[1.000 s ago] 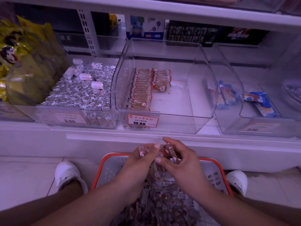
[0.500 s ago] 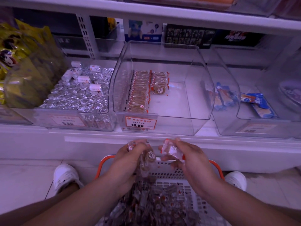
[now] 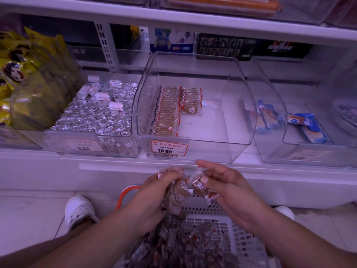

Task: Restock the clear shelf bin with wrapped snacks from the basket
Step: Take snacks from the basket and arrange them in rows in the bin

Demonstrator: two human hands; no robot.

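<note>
- Shelf [image 3: 173,171]: white, flat, smooth board. It carries a row of bins, with the task one at the middle of its front edge.
- Bin [image 3: 239,120]: clear hard plastic, rounded corners, low front lip, price tag on the front left. Judging by fill, it's early on: one full row of snacks runs along the left wall, a short second row sits at the back beside it, and the right half or more of the floor is bare.
- Basket [image 3: 237,227]: white slotted plastic with an orange rim, on the floor below the shelf edge. It's heaped with loose packs, so plenty is left to move.
- Foil bin [image 3: 96,117]: left neighbour, packed with shiny crinkled silver pieces plus a few small white rolls on top.
- Blue packs [image 3: 307,124]: a few glossy flat pouches in the bins to the right.
- Left hand [image 3: 154,192]: over the basket's far rim, fingers curled round a bunch of packs [image 3: 178,194]. They're thin clear crinkly film with red-white sealed ends and flat brown squares inside.
- Right hand [image 3: 224,186]: just beside the left, thumb and fingers pinching a single pack [image 3: 196,180].
- Left to do, as I read it: lift both loads into the bin and extend the second row forward, standing on edge like the first.
</note>
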